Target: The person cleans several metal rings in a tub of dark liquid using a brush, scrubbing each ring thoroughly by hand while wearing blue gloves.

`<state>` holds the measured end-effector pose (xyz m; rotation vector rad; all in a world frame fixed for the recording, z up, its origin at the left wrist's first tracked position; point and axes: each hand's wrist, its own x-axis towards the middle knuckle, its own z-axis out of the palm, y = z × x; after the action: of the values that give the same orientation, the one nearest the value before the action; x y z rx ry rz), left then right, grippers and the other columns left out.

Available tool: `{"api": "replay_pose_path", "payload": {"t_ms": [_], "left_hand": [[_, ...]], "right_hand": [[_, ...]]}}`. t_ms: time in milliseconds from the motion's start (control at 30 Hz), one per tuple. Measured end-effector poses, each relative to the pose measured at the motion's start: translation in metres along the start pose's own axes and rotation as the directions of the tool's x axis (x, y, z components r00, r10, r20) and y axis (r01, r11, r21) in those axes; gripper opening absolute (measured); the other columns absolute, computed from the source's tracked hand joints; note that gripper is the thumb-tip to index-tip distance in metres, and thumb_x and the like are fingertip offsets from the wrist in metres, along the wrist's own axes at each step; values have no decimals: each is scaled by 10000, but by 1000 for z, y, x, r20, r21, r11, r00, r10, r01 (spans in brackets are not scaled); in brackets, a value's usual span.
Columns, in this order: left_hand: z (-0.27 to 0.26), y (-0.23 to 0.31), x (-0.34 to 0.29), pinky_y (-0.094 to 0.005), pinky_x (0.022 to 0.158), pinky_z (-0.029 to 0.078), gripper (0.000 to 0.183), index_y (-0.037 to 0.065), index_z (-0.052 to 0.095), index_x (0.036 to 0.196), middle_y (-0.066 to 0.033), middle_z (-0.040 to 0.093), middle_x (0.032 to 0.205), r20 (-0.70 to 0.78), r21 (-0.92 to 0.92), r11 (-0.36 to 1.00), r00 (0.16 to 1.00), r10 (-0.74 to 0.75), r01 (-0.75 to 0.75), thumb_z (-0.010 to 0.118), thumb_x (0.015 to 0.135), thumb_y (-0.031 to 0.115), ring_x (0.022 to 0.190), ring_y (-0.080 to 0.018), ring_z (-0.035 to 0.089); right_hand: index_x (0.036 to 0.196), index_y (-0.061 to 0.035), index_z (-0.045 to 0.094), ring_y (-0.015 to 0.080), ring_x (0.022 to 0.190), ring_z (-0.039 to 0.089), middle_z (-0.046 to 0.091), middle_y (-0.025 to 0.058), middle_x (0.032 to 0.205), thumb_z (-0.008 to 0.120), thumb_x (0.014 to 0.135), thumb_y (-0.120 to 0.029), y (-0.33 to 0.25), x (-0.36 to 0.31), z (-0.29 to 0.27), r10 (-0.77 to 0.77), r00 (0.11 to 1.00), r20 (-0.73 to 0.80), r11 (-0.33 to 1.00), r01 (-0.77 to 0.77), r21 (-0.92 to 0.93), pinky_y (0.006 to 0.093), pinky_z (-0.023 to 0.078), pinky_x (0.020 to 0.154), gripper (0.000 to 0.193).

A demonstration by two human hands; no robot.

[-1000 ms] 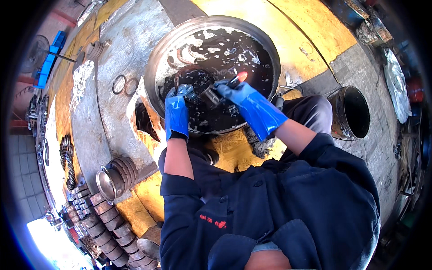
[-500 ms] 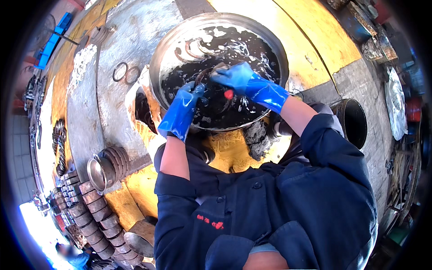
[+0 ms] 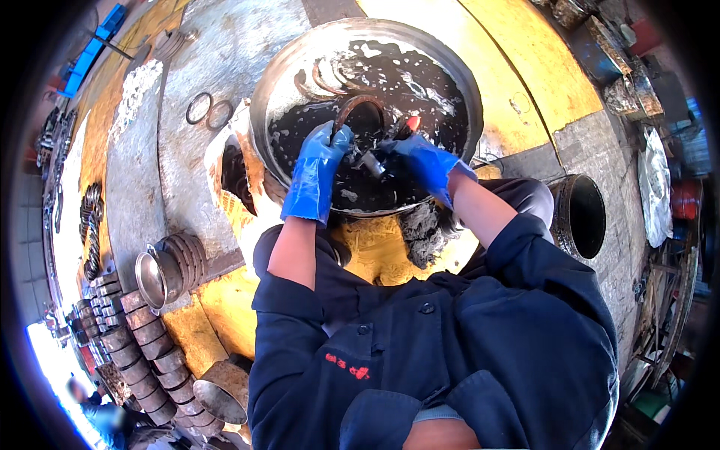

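Note:
A wide round metal basin (image 3: 466,71) of dark, foamy liquid lies in front of me. My left hand (image 3: 327,139), in a blue rubber glove, is closed on the left side of a brown metal ring (image 3: 363,100). The ring stands tilted, its upper arc above the liquid; its lower part is hidden. My right hand (image 3: 424,159), gloved alike, is closed around a short red-tipped tool (image 3: 412,123). A shiny grey end shows beside the fingers, close to the ring; the tool's kind is unclear. Several curved pieces (image 3: 324,78) lie at the basin's far left.
Two thin rings (image 3: 199,108) lie on the floor plates to the left. Nearer are a metal strainer-like bowl (image 3: 156,277) and stacks of dark cylinders (image 3: 142,360). An open black drum (image 3: 583,216) lies at right. Another person (image 3: 105,416) is at far lower left.
The brown ring has risen upright in my left hand. My right hand has moved right and toward me, turning the tool so its red tip points away from me and its grey end shows.

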<state>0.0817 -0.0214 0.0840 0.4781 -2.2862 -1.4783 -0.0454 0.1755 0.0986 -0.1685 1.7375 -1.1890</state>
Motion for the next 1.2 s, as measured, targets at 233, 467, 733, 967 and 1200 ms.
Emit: {"api": "replay_pose_path", "payload": {"t_ms": [233,467,733,967,1200], "left_hand": [[28,12,5,-425,817,494,273,6,666,1022,-226,670,990,92,195,980,995,-41,23,606,927,254,926,-394,639],[32,9,16,-439,914,516,234,188,703,1094,-108,683,1143,367,635,766,912,-181,-103,629,875,227,1082,-329,645],[41,-9,7,-383,949,515,392,51,666,1136,-167,662,1198,5,679,724,987,158,-120,710,780,209,1104,-297,649],[35,45,-8,-260,750,458,234,65,686,1009,-22,633,891,45,-438,771,868,-495,462,694,880,260,802,-112,576],[52,2,0,-289,705,472,239,72,618,1144,-4,626,855,28,-540,718,863,-505,438,648,947,203,741,-131,568]], "right_hand": [[1127,-11,647,146,809,629,670,65,912,612,951,-148,43,9,-14,-346,915,207,911,275,306,275,513,692,226],[1045,-20,704,147,774,655,717,71,893,666,932,-240,38,35,-75,-619,657,-429,784,495,-374,303,525,683,250],[1107,-38,700,149,935,670,734,67,1004,672,911,-193,33,32,-38,-724,689,18,668,708,-232,313,531,863,251],[1191,-24,675,129,995,653,722,60,1088,641,940,-155,44,39,-7,-537,844,8,838,534,-115,293,515,909,284],[1127,-87,707,217,949,694,738,97,1000,683,880,-270,62,43,2,-460,887,33,838,446,-313,354,531,889,308]]}}
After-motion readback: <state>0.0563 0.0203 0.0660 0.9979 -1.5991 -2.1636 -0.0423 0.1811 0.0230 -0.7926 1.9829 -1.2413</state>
